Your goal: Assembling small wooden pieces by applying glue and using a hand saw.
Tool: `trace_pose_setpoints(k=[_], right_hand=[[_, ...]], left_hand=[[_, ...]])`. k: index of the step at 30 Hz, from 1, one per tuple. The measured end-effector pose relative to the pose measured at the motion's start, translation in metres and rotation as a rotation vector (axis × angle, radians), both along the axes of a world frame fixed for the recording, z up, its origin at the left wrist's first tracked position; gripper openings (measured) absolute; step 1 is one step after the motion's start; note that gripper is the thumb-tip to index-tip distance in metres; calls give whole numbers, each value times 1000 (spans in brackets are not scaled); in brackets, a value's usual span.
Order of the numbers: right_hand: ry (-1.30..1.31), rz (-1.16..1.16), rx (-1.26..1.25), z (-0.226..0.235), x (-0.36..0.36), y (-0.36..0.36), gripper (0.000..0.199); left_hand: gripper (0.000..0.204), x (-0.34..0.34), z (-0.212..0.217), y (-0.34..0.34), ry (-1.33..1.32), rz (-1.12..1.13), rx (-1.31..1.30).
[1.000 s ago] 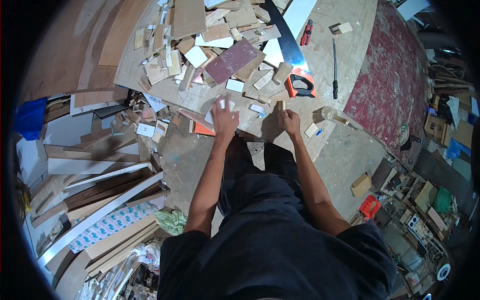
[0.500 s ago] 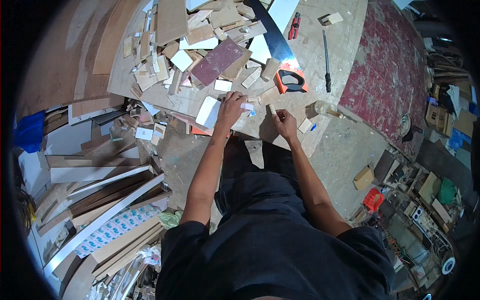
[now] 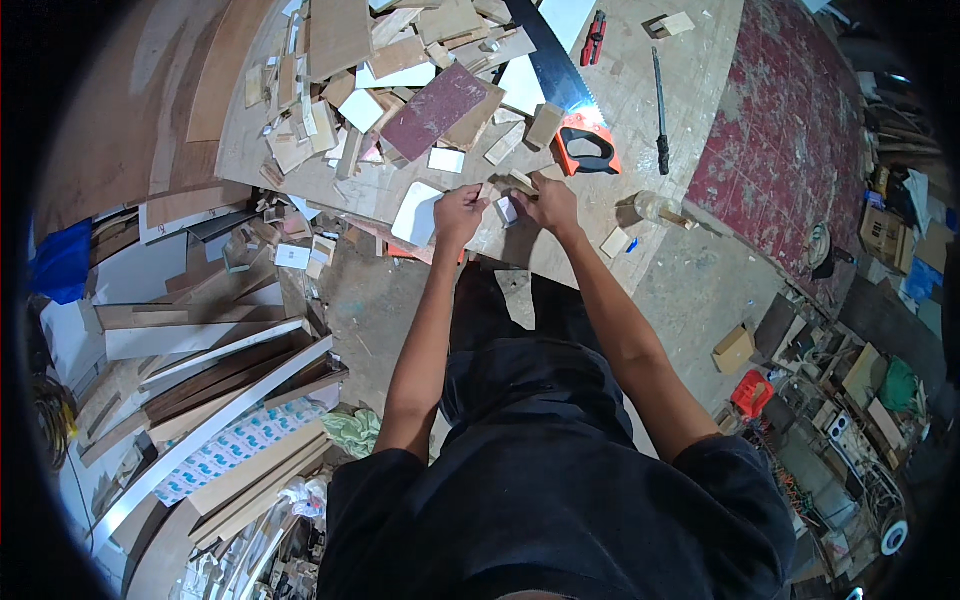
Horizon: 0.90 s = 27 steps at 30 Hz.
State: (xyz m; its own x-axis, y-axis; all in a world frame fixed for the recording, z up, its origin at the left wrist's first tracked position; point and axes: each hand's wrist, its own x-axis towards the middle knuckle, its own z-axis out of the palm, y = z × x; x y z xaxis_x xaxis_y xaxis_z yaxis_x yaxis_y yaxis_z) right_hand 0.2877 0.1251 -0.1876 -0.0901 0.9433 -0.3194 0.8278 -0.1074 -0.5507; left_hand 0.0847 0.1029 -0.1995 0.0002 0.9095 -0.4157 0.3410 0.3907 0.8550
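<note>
My left hand (image 3: pixel 459 213) is closed, its fingertips pinching a small pale wood piece (image 3: pixel 488 192) above the workbench (image 3: pixel 385 195). Close by on the right, my right hand (image 3: pixel 554 206) grips a small wood block (image 3: pixel 522 182) between thumb and fingers. The two pieces are near each other with a narrow gap between them. Below that gap lies a small white offcut (image 3: pixel 507 210). A white rounded board (image 3: pixel 416 214) rests just left of my left hand. Right of my right hand are a flat wood piece (image 3: pixel 615 241) and a small blue object (image 3: pixel 632 245).
Beyond my hands lie a handsaw (image 3: pixel 588 148) with an orange and black handle, a red utility knife (image 3: pixel 593 38) and a dark rod-like tool (image 3: pixel 661 110). A heap of wood offcuts (image 3: pixel 432 112) covers the far left. A clear jar (image 3: pixel 655 207) stands near the right edge.
My left hand has lifted off the loose pieces and now pinches a small one. My right hand has moved left and up with its block, bringing both hands closer together.
</note>
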Motion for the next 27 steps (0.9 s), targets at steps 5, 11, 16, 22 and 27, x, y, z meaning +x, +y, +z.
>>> trace_pose_setpoints(k=[5, 11, 16, 22, 27], right_hand=[[262, -323, -29, -12, 17, -6, 40], [447, -447, -359, -9, 21, -49, 44], [155, -404, -210, -17, 21, -60, 44], [350, -392, -44, -9, 11, -63, 38], [271, -286, -86, -13, -1, -56, 32]], left_hand=[[28, 0, -8, -21, -40, 107, -56], [30, 7, -29, -42, -22, 184, -29], [24, 17, -19, -41, 152, 164, 6], [23, 11, -38, -45, 59, 232, -46], [26, 13, -35, -41, -58, 255, -117]])
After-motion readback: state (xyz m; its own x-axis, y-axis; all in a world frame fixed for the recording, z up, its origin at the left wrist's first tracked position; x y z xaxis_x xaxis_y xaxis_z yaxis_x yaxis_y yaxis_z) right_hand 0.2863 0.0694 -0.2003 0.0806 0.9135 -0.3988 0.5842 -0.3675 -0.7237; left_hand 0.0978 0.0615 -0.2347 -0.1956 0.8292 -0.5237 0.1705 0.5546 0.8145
